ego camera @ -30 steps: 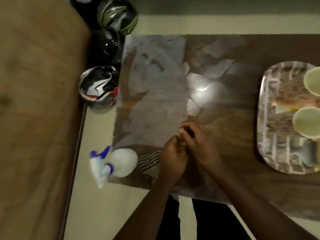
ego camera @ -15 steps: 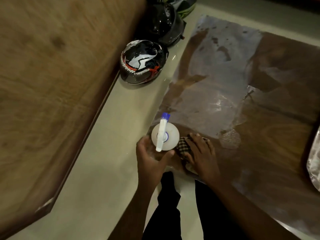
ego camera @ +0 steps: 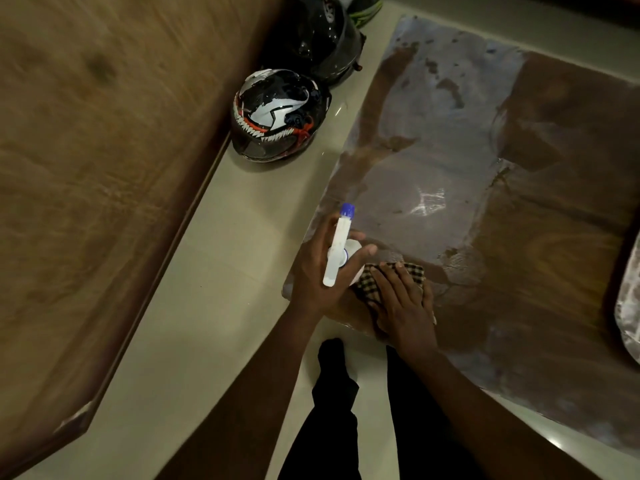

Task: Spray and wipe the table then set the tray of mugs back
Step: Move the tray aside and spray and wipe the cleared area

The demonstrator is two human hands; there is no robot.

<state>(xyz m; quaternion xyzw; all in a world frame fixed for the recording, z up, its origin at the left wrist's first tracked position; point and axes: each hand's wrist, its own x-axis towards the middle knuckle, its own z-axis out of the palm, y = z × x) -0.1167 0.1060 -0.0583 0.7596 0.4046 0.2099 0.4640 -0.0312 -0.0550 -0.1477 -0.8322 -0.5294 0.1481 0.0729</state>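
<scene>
Spraying is the step in hand: left hand point(ego camera: 317, 275) fingers wrapped around the bottle point(ego camera: 341, 249) at the tabletop point(ego camera: 554, 237) near edge, right hand point(ego camera: 403, 306) flat on the cloth point(ego camera: 414, 271), so next aim, squeeze, then wipe; tray point(ego camera: 628, 299) waits far right.

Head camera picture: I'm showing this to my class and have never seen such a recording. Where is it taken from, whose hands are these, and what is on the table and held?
No machine here: a person wears a camera on the head, looking down at their own hands. The left hand grips a white spray bottle with a blue nozzle. The right hand presses a checked cloth flat on the brown table, which shows pale wet patches. A tray edge peeks in at the right. Helmets, one with painted teeth, sit on the floor beside the table.
</scene>
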